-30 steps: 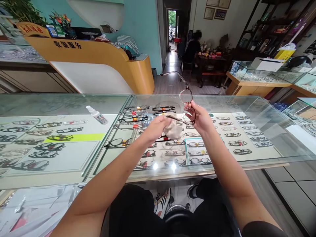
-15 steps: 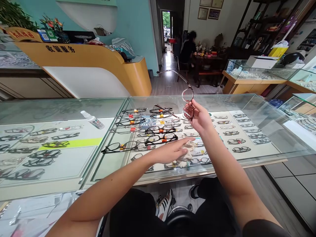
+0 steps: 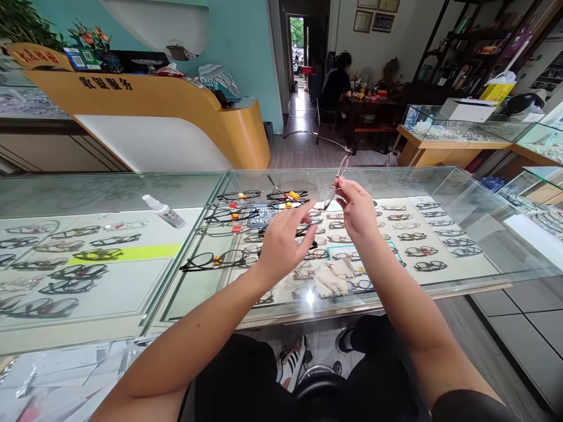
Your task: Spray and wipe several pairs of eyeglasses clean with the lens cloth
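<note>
My right hand [image 3: 358, 212] pinches a thin brown-rimmed pair of glasses [image 3: 335, 176], held up edge-on above the glass counter [image 3: 396, 176], one temple arm sticking out to the left. My left hand [image 3: 284, 237] hovers over the counter with its fingers spread and nothing in it, a short way left of the glasses. A small beige cleaning cloth [image 3: 333, 276] lies crumpled on the glass below and between my hands. Several loose pairs of glasses [image 3: 246, 205] sit on top of the counter beyond my left hand.
A small spray bottle [image 3: 163, 211] lies on the glass at the left. Rows of frames fill the case under the glass. An orange reception desk [image 3: 176, 111] stands behind. A person sits at a table [image 3: 373, 108] far back. More display cases [image 3: 461, 138] line the right.
My left hand laid the cloth down on the glass, then lifted off it toward the glasses with fingers spread. My right hand turned the glasses edge-on.
</note>
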